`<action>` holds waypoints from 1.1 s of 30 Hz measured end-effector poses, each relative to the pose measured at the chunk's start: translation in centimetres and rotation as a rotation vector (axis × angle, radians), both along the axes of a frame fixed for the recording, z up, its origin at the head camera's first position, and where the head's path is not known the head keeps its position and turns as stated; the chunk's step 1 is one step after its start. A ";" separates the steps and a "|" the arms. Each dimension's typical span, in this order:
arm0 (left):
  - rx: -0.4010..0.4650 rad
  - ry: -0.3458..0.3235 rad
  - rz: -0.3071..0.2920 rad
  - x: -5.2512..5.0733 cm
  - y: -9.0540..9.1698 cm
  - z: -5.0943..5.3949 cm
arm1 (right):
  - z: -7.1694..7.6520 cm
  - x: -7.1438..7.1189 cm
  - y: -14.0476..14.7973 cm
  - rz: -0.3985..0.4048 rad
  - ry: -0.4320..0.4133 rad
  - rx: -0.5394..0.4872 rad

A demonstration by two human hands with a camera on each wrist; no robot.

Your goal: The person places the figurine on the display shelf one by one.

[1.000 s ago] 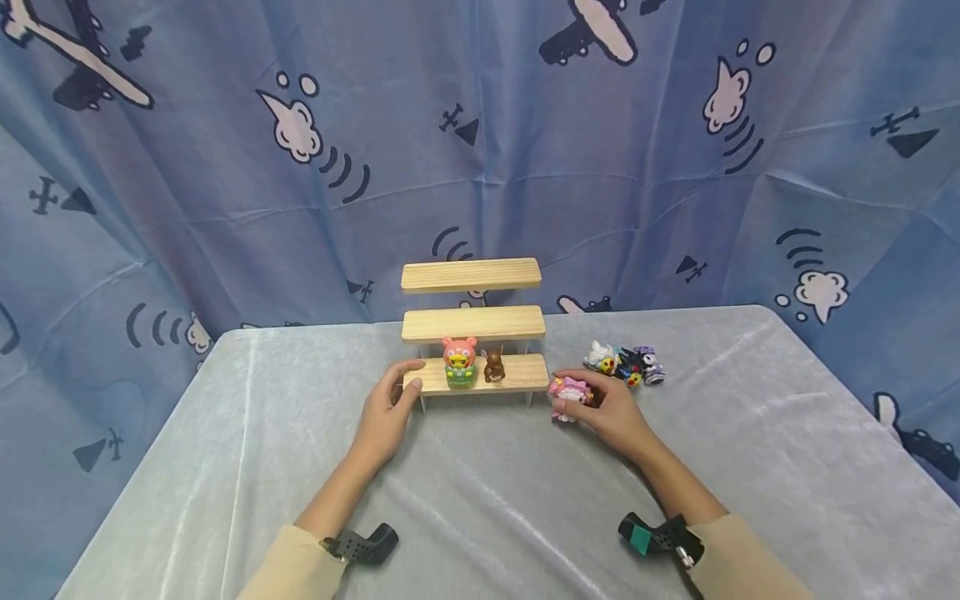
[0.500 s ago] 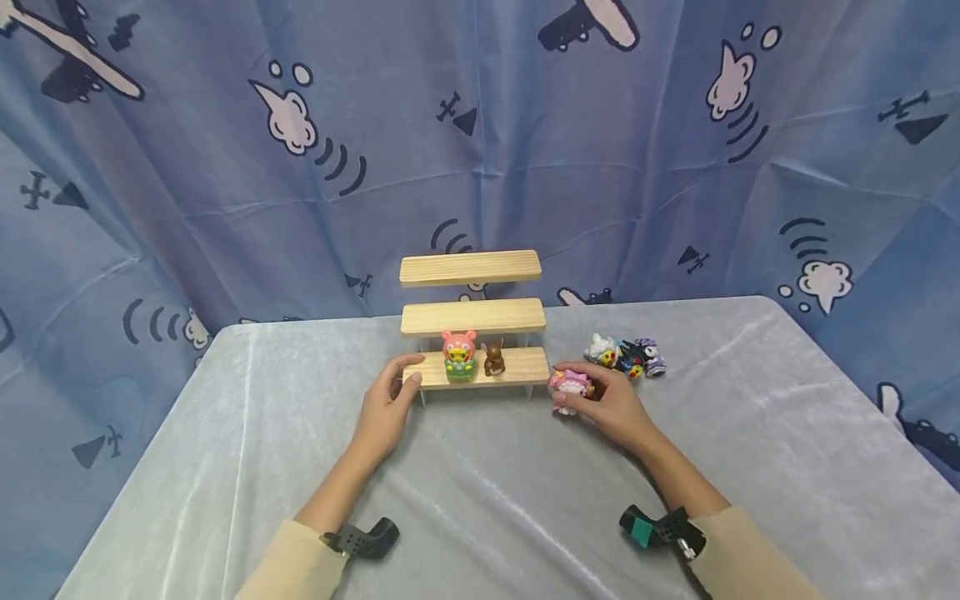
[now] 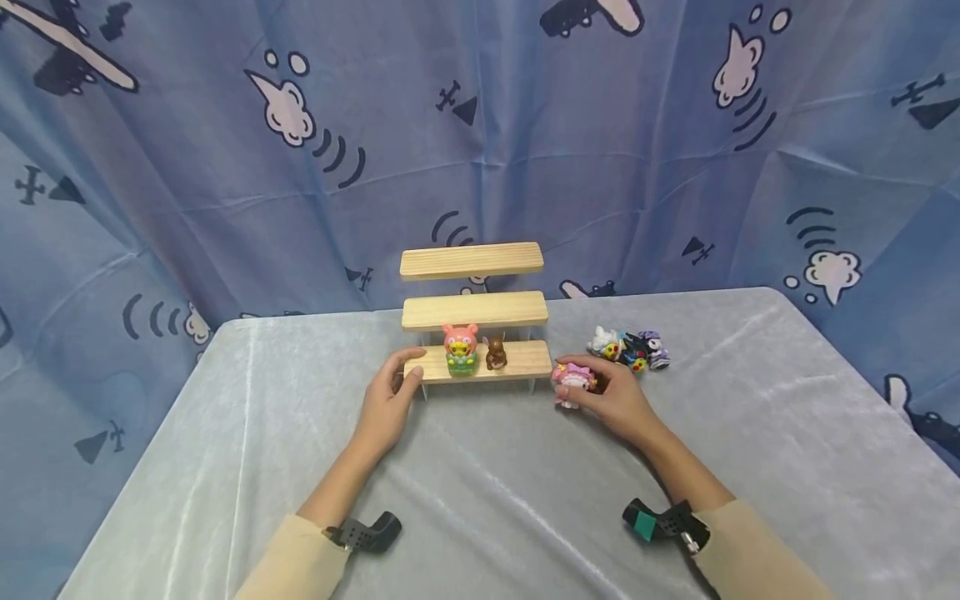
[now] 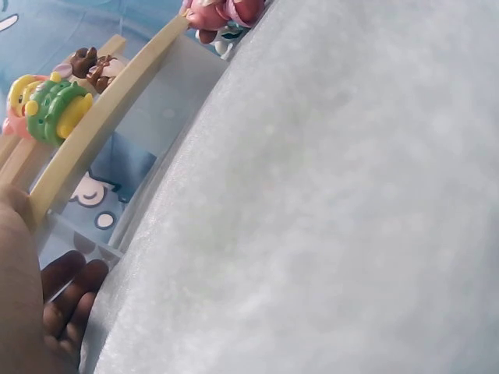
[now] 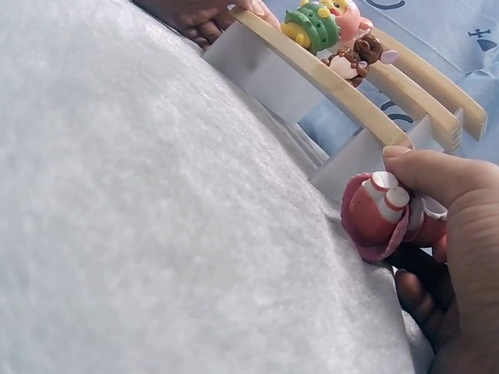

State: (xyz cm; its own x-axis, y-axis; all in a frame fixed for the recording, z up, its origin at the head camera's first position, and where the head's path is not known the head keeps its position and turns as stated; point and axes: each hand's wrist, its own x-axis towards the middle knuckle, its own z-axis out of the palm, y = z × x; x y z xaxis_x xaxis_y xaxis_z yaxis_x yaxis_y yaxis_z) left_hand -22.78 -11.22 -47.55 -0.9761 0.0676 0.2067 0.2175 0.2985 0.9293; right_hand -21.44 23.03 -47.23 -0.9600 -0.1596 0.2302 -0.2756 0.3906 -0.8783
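At the centre of the table stands a three-step wooden display shelf. My left hand grips the left end of its lowest step, thumb at the front and fingers curled by the side. In my right hand is a pink-and-white figurine, thumb across its front, just beside the shelf's right end. The right wrist view shows its soles and pink skirt underside, with the thumb tip near the shelf edge. On the lowest step sit a green-and-pink figurine and a small brown figurine.
Several figurines, white, black and purple, lie close together behind my right hand. A pale grey cloth covers the table. A blue curtain with printed planes hangs behind it.
The whole scene has shifted slightly upward in the head view. Both hands keep their places, the left at the shelf and the right at the pink figurine.
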 end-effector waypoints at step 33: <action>-0.036 -0.048 -0.005 1.7 0.6 3.3 | 0.3 0.1 -0.1 -0.013 -0.021 0.046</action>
